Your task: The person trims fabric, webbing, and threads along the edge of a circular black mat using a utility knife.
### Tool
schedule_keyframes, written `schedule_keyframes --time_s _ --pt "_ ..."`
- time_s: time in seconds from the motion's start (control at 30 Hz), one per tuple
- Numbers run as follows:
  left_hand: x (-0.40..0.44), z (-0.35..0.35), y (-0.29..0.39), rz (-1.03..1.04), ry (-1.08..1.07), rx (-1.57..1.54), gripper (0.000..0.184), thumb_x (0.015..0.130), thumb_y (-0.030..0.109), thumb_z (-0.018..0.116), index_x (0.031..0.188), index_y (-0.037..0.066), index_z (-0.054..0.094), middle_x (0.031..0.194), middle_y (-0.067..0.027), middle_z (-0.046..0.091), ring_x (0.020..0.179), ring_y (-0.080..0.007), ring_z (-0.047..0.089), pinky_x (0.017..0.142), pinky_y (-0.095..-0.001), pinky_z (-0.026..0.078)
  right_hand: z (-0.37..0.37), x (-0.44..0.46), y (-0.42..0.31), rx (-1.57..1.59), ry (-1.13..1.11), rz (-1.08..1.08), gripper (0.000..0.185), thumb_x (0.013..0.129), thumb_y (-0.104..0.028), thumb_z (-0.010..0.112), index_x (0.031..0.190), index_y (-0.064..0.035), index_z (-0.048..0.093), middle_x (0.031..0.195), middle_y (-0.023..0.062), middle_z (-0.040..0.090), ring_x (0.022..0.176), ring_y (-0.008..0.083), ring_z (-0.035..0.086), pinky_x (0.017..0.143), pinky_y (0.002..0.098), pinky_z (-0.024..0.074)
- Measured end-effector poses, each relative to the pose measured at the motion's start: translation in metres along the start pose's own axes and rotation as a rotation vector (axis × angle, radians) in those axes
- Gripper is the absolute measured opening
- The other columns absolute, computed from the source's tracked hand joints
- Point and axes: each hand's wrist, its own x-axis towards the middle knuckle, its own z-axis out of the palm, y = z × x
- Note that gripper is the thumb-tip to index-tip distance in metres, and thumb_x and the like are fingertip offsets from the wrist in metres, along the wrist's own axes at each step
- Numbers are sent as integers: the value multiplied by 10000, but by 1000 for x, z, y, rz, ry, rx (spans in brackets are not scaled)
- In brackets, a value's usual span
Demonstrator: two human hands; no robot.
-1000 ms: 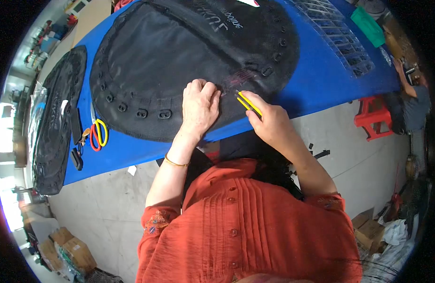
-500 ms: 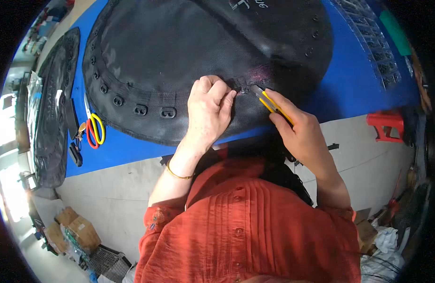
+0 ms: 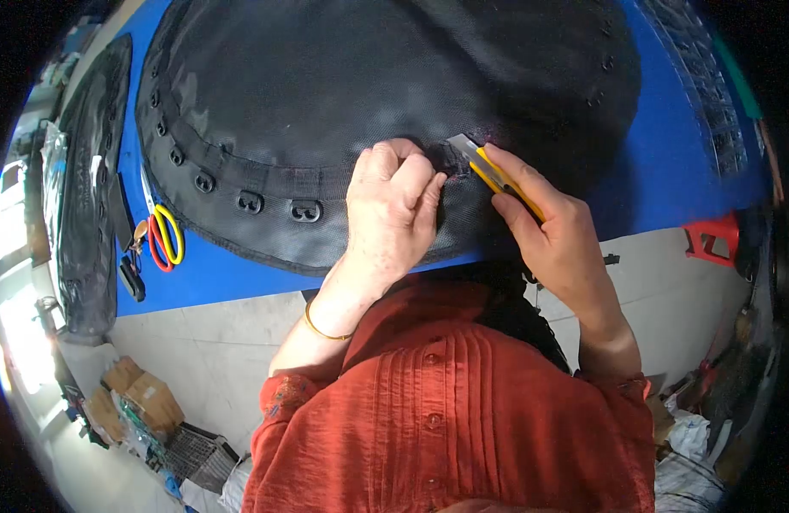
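A large round black fabric piece [image 3: 326, 94] lies on the blue table, with black plastic buckles [image 3: 305, 210] along its near rim. My left hand [image 3: 393, 201] is closed in a pinch on the fabric near its front edge. In my right hand [image 3: 544, 222] is a yellow utility knife [image 3: 507, 183], its blade bare and pointing up and left. The blade tip is just right of my left fingers, over the band of the fabric. What exactly my left fingertips pinch is partly hidden.
Scissors [image 3: 163, 235] with red and yellow handles lie at the left beside a black case [image 3: 131, 278]. Another black fabric piece [image 3: 91, 197] lies at the far left. A metal grid tray [image 3: 711, 94] is at the right. A red stool [image 3: 712, 238] stands beyond the table edge.
The view has shifted, so the fabric sits larger and nearer. My right hand and the knife have moved away from my left hand, and more of the blade shows. My left hand stays pinched.
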Motion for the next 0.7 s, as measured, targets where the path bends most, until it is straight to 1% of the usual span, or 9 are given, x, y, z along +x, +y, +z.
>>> schedule_keyframes --time_s 0.07,0.3,0.4,0.6,0.67,0.7 --pt "0 -1 1 -15 -13 -6 142 811 -1 777 851 23 643 1002 -146 646 902 -325 631 787 -404 518 0 2 0 -4 -15 29 425 980 -67 668 1399 -40 600 1323 218 671 1206 373 666 976 409 569" --pt "1 -1 1 -22 -14 4 146 807 1 779 849 26 641 992 -146 644 896 -330 630 779 -408 516 -4 3 0 -22 -26 24 419 978 -65 669 1391 -35 605 1327 217 666 1212 367 661 978 409 567" --pt "0 1 -1 5 -6 5 156 791 17 773 862 41 636 1006 -130 638 862 -333 593 758 -432 507 -5 1 -2 8 -48 52 416 980 -62 664 1391 -35 603 1330 218 663 1218 368 653 976 410 566" --pt "1 2 -1 26 20 11 159 788 15 772 862 41 634 992 -132 639 871 -339 601 766 -432 512 -5 -2 -4 35 -40 82 411 985 -75 663 1389 -35 603 1318 223 666 1217 377 646 971 408 564" --pt "2 1 2 -6 2 31 144 809 5 778 862 22 644 993 -152 649 910 -336 637 792 -409 522 -7 -4 -8 49 -88 158 405 986 -81 665 1383 -30 604 1309 228 668 1218 379 644 970 410 563" --pt "2 1 2 -1 5 29 144 809 5 778 862 22 644 993 -152 649 910 -336 637 792 -409 522 -8 -6 -10 47 -84 156 405 986 -81 665 1383 -30 604 1309 228 668 1218 379 644 970 410 563"
